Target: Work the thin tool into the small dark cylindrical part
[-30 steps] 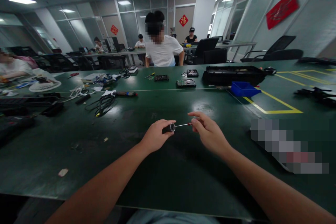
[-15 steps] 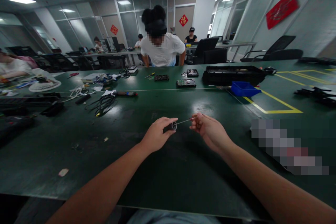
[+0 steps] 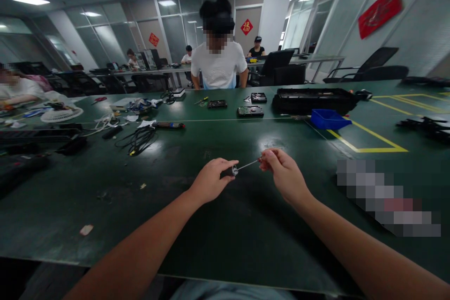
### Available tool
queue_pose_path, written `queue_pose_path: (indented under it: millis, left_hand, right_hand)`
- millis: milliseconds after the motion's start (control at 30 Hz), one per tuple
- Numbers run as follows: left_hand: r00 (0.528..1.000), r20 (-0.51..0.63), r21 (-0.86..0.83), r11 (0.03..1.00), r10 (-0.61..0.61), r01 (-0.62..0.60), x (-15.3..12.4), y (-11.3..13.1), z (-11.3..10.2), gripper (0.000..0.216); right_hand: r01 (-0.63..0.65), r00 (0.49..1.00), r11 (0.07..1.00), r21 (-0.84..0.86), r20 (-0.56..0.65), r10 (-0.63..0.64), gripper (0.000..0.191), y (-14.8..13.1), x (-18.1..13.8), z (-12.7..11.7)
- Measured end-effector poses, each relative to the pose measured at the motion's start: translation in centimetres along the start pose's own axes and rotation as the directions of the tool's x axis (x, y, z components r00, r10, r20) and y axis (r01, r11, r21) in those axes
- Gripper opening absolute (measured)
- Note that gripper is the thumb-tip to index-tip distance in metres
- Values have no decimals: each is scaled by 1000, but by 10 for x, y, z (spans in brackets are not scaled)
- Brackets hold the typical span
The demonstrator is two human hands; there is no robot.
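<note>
My left hand (image 3: 211,179) is closed around a small black cylinder with a silvery ring end (image 3: 233,169), held just above the dark green table (image 3: 176,225). My right hand (image 3: 285,174) pinches the handle of a thin screwdriver (image 3: 248,165). Its metal shaft points left and its tip meets the ring end of the cylinder. Both hands hover at the middle of the table, a few centimetres apart.
Across the table stands a person in a white shirt (image 3: 218,68). Hard drives (image 3: 249,111), a long black case (image 3: 314,100) and a blue bin (image 3: 329,119) lie beyond my hands. Black cables (image 3: 137,140) and a small fan (image 3: 61,113) sit left. Yellow tape lines (image 3: 372,143) mark the right.
The screwdriver has tilted, its handle end rising in my right hand while its tip stays at the cylinder. The person opposite straightened and shifted right.
</note>
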State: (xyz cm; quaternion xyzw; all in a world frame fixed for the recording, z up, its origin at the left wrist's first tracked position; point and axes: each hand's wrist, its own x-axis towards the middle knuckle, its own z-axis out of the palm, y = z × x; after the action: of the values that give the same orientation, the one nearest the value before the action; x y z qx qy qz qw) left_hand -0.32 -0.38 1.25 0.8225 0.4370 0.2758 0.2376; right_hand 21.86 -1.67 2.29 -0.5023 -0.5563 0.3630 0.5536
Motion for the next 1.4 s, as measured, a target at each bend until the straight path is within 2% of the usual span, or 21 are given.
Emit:
queue_pose_path:
  millis: [133,267,367,567,633,733,833,967,1033,1133,1267,1400]
  left_hand:
    - [1000,14,38,999,2,-2,0,0,1,47]
    - [998,57,107,994,9,-15,-1,0,4,45]
    - [997,74,116,993,-6,-2,0,1,6,40]
    - [980,-97,-100,982,-171,162,5,6,1,33]
    - [967,-123,-167,965,-225,203,6,9,-4,33]
    - [956,-116,-172,954,-268,247,7,17,-12,33]
    - [969,-62,-122,965,-241,232,8,26,-18,33]
    - [982,62,-38,983,-176,179,11,29,-13,21]
    - [981,141,51,991,-131,125,13,27,-6,20]
    - [975,208,234,972,-82,32,19,24,7,30]
    - [970,216,398,917,-111,16,28,24,25,36]
    - [981,163,404,914,-108,33,36,24,34,27]
  right_hand:
    - [79,997,966,-248,30,-74,27,-10,-5,-2]
    - [165,985,906,-390,112,-131,25,-17,-6,-4]
    - [214,977,857,-470,121,-178,23,-19,-5,-6]
    - [192,981,849,-492,72,-181,25,-18,-3,-10]
    - [190,981,858,-478,67,-180,25,-17,-3,-10]
    - [192,981,867,-460,59,-186,25,-16,-3,-11]
    - [194,978,873,-448,23,-205,24,-16,-3,-12]
    - [210,969,867,-452,-19,-245,24,-18,-3,-14]
    - [213,967,867,-450,-28,-252,24,-19,-3,-15]
    - [212,967,874,-436,-34,-251,23,-21,-3,-16]
    - [208,969,875,-437,-30,-245,23,-22,-4,-16]
    - [216,968,875,-433,-19,-249,22,-24,-5,-16]
